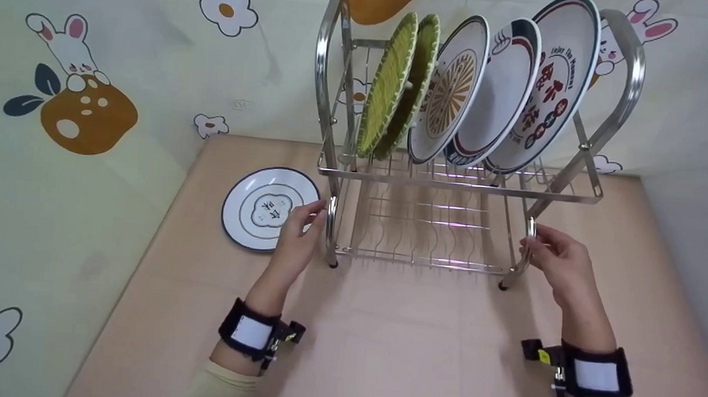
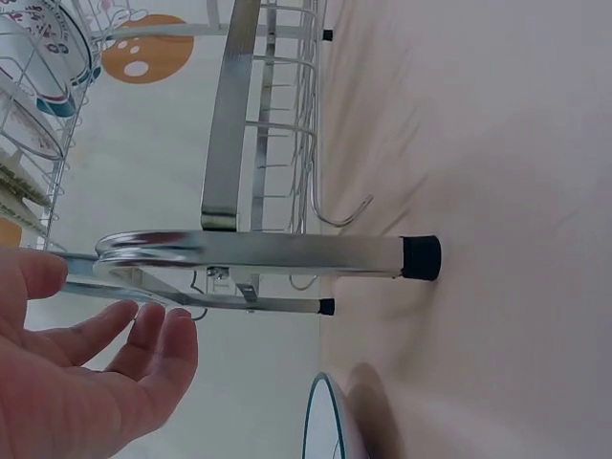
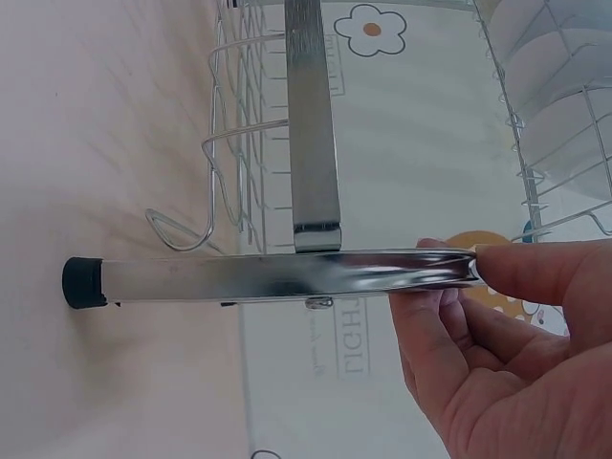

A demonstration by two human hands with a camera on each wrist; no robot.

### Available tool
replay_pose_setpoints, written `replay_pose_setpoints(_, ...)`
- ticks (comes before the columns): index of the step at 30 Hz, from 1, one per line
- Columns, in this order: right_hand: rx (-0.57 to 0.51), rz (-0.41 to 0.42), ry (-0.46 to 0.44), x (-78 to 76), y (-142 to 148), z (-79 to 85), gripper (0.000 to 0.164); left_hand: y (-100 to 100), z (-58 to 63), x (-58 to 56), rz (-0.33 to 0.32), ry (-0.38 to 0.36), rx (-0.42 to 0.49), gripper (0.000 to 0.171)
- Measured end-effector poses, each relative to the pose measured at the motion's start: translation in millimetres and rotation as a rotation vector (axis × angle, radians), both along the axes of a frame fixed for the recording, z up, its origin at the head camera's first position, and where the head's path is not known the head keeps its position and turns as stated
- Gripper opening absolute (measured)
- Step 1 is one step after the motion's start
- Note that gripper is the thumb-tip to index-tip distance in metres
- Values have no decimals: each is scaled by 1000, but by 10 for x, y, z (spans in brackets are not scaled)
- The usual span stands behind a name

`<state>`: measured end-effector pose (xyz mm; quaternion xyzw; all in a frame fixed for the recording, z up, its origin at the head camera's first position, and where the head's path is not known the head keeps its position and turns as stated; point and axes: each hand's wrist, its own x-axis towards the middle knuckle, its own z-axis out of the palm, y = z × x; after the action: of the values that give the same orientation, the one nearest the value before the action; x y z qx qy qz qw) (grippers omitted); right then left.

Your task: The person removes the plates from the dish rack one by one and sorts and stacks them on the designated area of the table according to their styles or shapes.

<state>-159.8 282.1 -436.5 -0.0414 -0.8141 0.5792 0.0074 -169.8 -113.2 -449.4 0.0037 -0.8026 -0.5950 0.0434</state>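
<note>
A two-tier metal dish rack (image 1: 423, 183) stands in front of me, tilted in the head view. My right hand (image 1: 564, 263) pinches the curved right side bar of its frame, thumb on the near edge and fingers behind, as the right wrist view shows. My left hand (image 1: 298, 238) is at the left side bar (image 2: 258, 251), thumb and fingers loosely spread around its bend without closing on it. On the upper tier stand two green leaf-patterned plates (image 1: 388, 89), a plate with a brown sunburst (image 1: 452, 93), a white rimmed plate (image 1: 502, 90) and a large lettered plate (image 1: 555, 82).
A white plate with a dark blue rim (image 1: 253, 216) lies flat on the table (image 1: 405, 351), left of the rack and partly behind my left hand. The lower tier (image 1: 426, 228) has wavy wire dividers. Patterned walls (image 1: 153, 41) stand close behind and at both sides.
</note>
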Motion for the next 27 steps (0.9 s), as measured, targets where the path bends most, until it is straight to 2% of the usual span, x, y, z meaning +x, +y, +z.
replay_pose_setpoints(2,2,-2,-1,1,-2,1,42,4,-109,-49,-9,2,30,38)
replay_pose_setpoints(3,1,-1,-1,3,-3,1,42,18,-120,-56,-14,2,44,38)
replay_pose_setpoints(8,3,-2,1,4,-5,-1,42,55,-126,-79,-18,-22,59,38)
replay_pose_setpoints(18,7,-10,-4,-2,-8,-14,40,60,-92,-106,15,-156,79,28)
replay_pose_setpoints(24,3,-10,-14,2,-6,-12,40,69,-121,-122,17,-162,165,22)
replay_pose_setpoints(27,4,-12,-16,6,-8,-11,40,75,-130,-124,30,-150,171,21)
